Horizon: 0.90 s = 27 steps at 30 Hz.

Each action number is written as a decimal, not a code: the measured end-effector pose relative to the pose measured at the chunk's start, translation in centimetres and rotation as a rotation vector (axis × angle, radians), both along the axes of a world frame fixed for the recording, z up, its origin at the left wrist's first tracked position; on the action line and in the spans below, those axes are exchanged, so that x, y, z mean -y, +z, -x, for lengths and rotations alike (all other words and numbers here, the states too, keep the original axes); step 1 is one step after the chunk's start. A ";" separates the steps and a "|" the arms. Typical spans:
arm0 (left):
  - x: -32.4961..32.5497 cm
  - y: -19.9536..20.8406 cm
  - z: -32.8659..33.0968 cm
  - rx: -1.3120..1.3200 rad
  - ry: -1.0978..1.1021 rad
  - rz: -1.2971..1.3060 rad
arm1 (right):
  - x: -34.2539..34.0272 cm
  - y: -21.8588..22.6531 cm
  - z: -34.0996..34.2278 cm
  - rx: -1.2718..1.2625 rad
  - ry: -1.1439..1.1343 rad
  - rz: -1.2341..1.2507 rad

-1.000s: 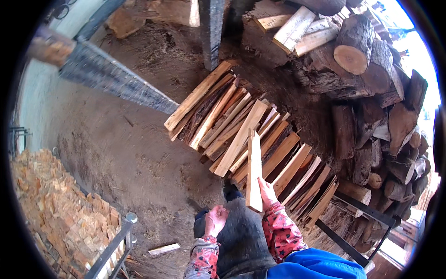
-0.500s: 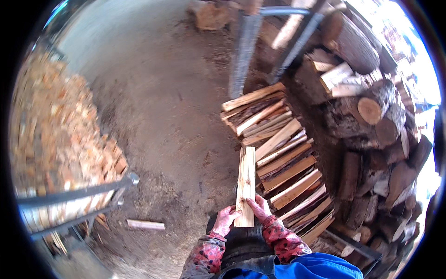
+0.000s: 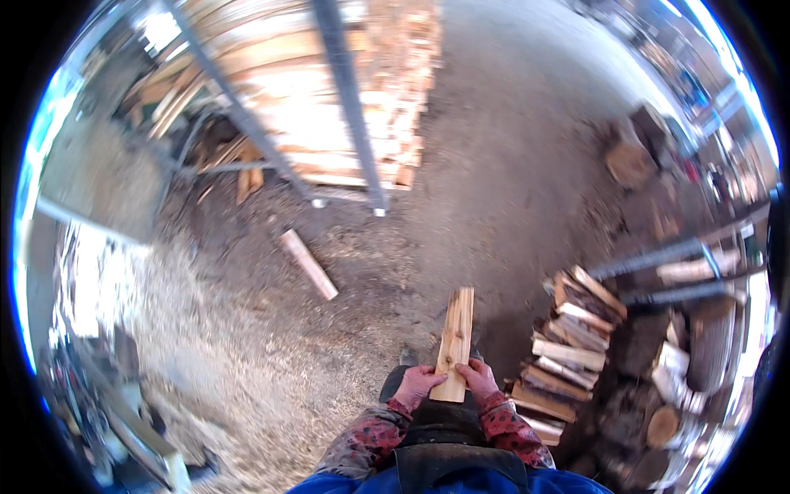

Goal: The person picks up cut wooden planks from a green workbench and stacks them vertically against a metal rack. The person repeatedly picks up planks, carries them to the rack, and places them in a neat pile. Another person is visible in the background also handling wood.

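Observation:
A pale split piece of firewood points away from me, held by its near end in front of my body. My left hand grips its left edge, thumb lying on top. On the opposite edge my right hand grips it the same way, its thumb also on the upper face. The fingers underneath are hidden. Both forearms wear red patterned sleeves. To the right of my right hand lies a long row of split firewood.
Ahead to the left, a tall stack of split wood stands behind grey metal posts. A single loose split piece lies on the dirt floor. Round logs are piled at the right, and a thick log sits farther back.
My view has swung to the left, so the firewood row now sits lower right and the tall stack is ahead. Both hands still hold the same split piece.

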State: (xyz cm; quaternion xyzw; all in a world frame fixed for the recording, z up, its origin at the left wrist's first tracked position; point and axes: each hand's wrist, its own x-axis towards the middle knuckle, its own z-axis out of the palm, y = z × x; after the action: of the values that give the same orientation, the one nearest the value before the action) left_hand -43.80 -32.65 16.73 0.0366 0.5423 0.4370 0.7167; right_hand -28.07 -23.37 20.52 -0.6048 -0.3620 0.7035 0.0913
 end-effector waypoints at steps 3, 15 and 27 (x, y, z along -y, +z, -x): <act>1.8 0.2 1.7 0.113 0.115 0.037 | -0.7 -1.4 2.5 -0.005 0.205 0.022; 0.0 0.8 12.1 0.307 0.671 0.174 | -6.8 -5.3 17.8 0.012 0.716 -0.042; -1.9 3.2 22.9 0.204 0.998 0.202 | -10.5 -5.5 33.7 -0.120 0.991 0.186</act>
State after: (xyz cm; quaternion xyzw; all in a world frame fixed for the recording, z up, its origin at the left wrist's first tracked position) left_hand -66.72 -30.78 19.90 -0.3388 0.4606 0.6724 0.4701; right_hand -61.74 -12.89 14.99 -0.3245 -0.5354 0.7250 -0.2870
